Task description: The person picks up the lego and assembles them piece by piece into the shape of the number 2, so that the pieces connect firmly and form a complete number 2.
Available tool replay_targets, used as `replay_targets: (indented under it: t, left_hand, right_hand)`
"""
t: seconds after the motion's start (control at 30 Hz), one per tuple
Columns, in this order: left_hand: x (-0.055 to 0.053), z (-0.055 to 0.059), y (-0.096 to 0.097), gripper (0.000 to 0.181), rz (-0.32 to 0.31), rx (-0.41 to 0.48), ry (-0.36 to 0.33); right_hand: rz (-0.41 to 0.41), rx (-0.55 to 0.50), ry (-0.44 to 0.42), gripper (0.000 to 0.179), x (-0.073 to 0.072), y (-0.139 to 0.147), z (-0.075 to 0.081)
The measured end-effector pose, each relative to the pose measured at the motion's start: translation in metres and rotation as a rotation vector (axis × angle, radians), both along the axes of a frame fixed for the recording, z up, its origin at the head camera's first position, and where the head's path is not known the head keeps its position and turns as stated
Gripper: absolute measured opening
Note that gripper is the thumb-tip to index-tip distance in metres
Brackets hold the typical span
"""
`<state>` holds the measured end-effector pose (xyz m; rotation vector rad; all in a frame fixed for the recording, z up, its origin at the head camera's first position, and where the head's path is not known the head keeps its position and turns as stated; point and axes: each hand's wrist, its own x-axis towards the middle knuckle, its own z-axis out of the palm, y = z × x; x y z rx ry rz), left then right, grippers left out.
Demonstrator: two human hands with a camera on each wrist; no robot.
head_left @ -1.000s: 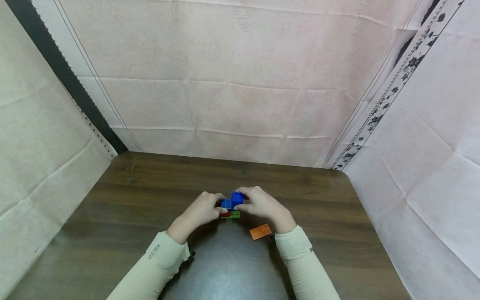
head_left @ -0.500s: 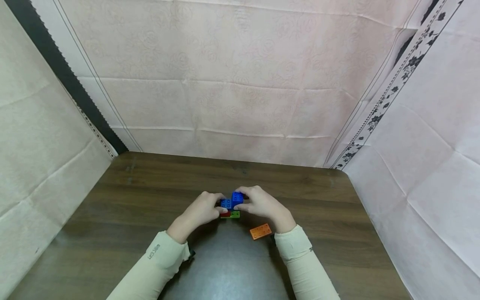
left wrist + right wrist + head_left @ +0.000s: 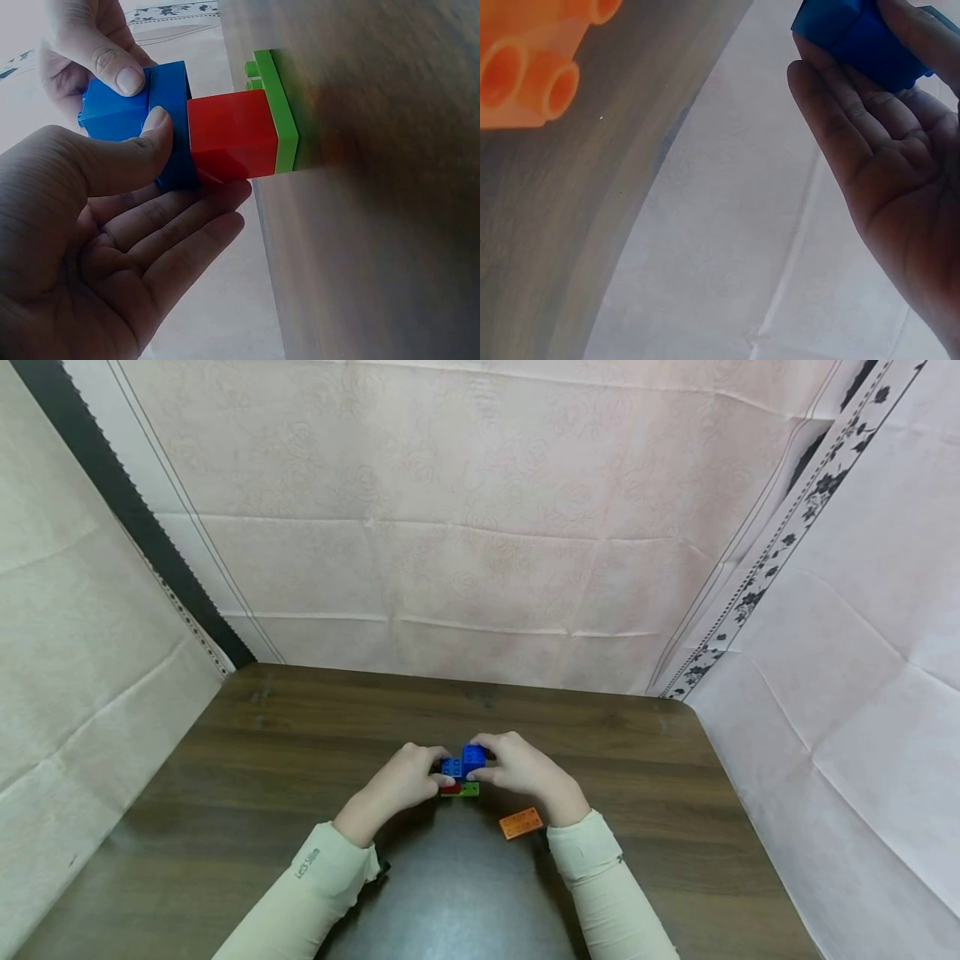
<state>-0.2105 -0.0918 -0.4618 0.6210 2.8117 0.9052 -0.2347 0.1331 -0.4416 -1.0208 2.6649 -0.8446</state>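
Observation:
A small stack of toy building bricks stands at the middle of the table. At its base lies a green plate (image 3: 279, 112), with a red brick (image 3: 234, 131) on one end. Over the red one sits a lower blue brick (image 3: 169, 84), and a second, upper blue brick (image 3: 476, 755) is on its right end. My left hand (image 3: 401, 781) pinches the lower blue brick between thumb and fingers, other fingers extended beside the red brick. From the other side, my right hand (image 3: 528, 770) grips the upper blue brick, thumb in front and fingers behind.
An orange brick (image 3: 521, 823) lies on the brown wooden table (image 3: 337, 710), just in front of my right wrist. Pale patterned cloth (image 3: 450, 568) hangs behind the table's far edge, with more cloth along both sides.

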Motion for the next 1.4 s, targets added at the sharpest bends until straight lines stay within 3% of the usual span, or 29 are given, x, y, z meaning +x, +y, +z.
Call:
replay_targets:
  t: [1.4]
  left_hand:
    - [-0.0004,-0.0004,-0.0001,0.034,0.005,0.007,-0.009]
  right_hand:
    - [-0.002,-0.007,-0.02,0.034,0.0009,-0.0004,0.0014]
